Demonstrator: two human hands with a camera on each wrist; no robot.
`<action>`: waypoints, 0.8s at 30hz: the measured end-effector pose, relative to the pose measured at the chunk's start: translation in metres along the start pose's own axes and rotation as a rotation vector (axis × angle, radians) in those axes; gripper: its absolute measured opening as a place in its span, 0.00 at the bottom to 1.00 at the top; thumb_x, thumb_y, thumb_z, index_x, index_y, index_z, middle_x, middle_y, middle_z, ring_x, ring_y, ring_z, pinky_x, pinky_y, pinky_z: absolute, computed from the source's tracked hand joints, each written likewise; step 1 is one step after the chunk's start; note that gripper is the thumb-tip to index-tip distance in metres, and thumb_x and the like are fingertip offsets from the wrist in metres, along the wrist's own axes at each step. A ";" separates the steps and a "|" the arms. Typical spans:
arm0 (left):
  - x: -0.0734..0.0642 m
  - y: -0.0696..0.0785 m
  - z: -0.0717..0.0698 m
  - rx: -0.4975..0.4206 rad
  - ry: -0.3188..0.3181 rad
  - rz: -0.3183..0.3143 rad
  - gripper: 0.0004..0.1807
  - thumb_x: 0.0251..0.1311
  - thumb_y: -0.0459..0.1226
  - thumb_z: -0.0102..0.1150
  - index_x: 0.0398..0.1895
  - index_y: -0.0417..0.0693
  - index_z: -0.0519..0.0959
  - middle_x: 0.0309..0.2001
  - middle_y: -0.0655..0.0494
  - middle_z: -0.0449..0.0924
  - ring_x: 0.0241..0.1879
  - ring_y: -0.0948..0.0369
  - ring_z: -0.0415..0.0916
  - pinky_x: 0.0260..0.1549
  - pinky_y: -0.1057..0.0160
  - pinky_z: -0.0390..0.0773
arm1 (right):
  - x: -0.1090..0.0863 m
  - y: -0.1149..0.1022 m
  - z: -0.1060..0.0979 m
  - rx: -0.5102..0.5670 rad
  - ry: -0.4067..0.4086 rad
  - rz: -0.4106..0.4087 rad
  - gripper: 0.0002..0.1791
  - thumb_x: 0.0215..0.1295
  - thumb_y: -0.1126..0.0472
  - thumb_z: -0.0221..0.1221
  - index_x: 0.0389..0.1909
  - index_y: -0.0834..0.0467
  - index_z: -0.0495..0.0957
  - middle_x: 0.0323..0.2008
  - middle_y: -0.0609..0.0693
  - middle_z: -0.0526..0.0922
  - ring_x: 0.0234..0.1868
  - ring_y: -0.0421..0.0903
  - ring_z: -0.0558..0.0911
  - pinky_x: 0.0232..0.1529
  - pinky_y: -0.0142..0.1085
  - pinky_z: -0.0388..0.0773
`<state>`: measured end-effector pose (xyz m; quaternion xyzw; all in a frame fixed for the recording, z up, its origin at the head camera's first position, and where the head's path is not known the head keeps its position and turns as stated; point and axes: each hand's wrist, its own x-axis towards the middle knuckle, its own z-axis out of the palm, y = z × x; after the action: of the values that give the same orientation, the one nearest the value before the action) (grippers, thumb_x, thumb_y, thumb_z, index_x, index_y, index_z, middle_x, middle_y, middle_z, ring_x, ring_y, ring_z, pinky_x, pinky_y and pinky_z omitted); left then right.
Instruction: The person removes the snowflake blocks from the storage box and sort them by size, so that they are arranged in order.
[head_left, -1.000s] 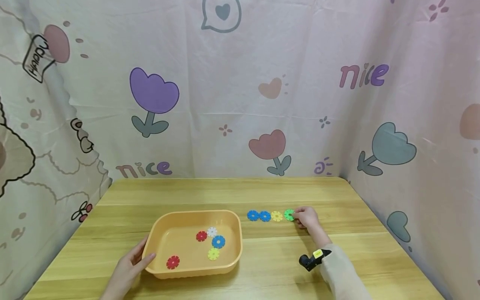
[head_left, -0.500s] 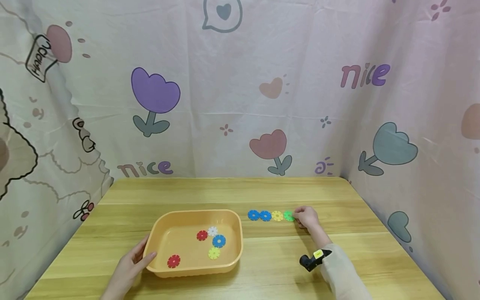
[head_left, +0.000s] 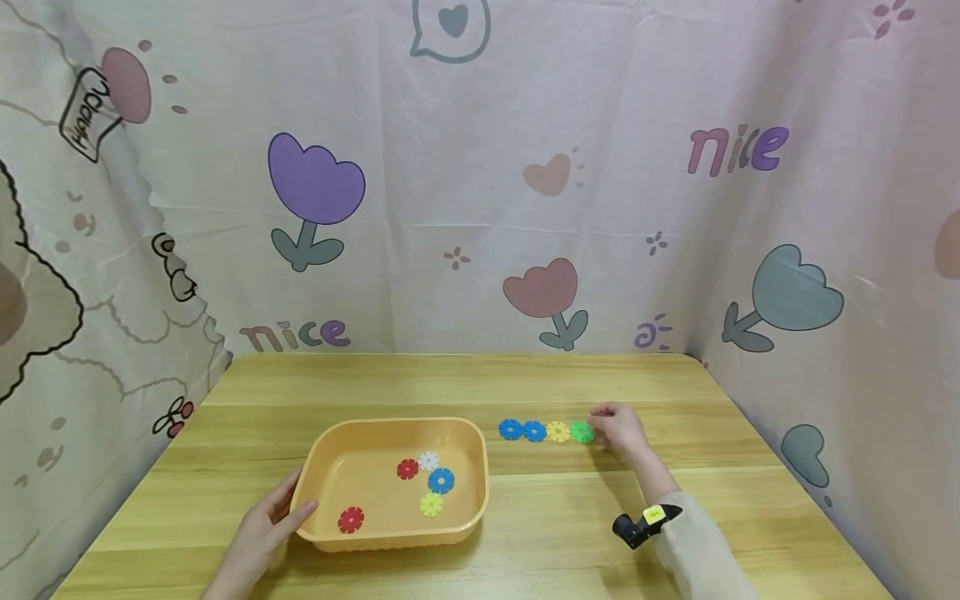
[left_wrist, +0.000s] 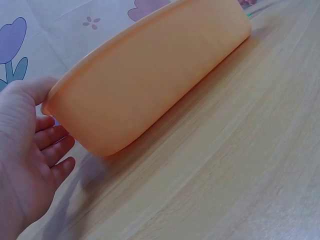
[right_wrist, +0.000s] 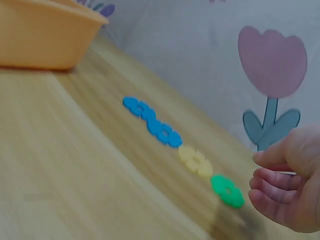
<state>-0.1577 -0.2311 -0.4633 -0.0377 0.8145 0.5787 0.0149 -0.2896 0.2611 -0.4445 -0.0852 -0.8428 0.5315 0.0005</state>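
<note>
My left hand [head_left: 258, 529] holds the left end of an orange plastic basin [head_left: 401, 542], thumb over the rim and the other fingers below it outside. On the table to the basin's right lies a row of notched plastic discs: two blue discs [head_left: 504, 429], joined together, a yellow disc [head_left: 552, 427] and a green disc [head_left: 576, 429] at the right end. Just past the green disc, my right hand [head_left: 624, 432] hovers with loosely bent fingers and nothing between them. In the right wrist view, the fingertips [right_wrist: 257, 159] are apart from the green disc [right_wrist: 220, 186].
Inside the basin lie two red discs [head_left: 345, 521], a white disc [head_left: 428, 456], a blue disc [head_left: 435, 475] and a pale yellow disc [head_left: 426, 500]. A patterned curtain [head_left: 450, 167] hangs behind the wooden table [head_left: 555, 533] and at its sides.
My right hand has let go of the green disc and drawn slightly up and to the right. The green disc now sits close against the yellow one. My left hand stays on the basin.
</note>
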 end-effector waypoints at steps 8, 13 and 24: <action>0.000 0.000 0.000 0.010 0.002 0.004 0.38 0.64 0.42 0.55 0.70 0.34 0.50 0.67 0.33 0.51 0.51 0.71 0.67 0.42 0.72 0.75 | -0.009 -0.033 0.006 0.017 -0.070 -0.110 0.15 0.62 0.68 0.56 0.47 0.74 0.72 0.37 0.61 0.79 0.38 0.57 0.78 0.35 0.39 0.80; 0.000 0.000 0.000 0.006 0.003 0.004 0.39 0.64 0.42 0.55 0.70 0.34 0.50 0.67 0.33 0.51 0.47 0.79 0.65 0.42 0.73 0.75 | -0.014 -0.052 0.019 0.050 -0.128 -0.156 0.15 0.61 0.68 0.57 0.46 0.74 0.72 0.35 0.58 0.80 0.36 0.53 0.78 0.35 0.40 0.81; 0.000 -0.001 0.000 0.001 0.002 0.018 0.38 0.64 0.42 0.55 0.70 0.34 0.51 0.67 0.34 0.52 0.48 0.80 0.64 0.42 0.74 0.74 | -0.034 -0.093 0.057 0.076 -0.268 -0.249 0.13 0.59 0.68 0.59 0.43 0.69 0.75 0.32 0.54 0.78 0.34 0.49 0.78 0.37 0.42 0.81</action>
<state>-0.1573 -0.2315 -0.4638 -0.0310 0.8151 0.5783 0.0092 -0.2744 0.1656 -0.3828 0.0915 -0.8186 0.5654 -0.0428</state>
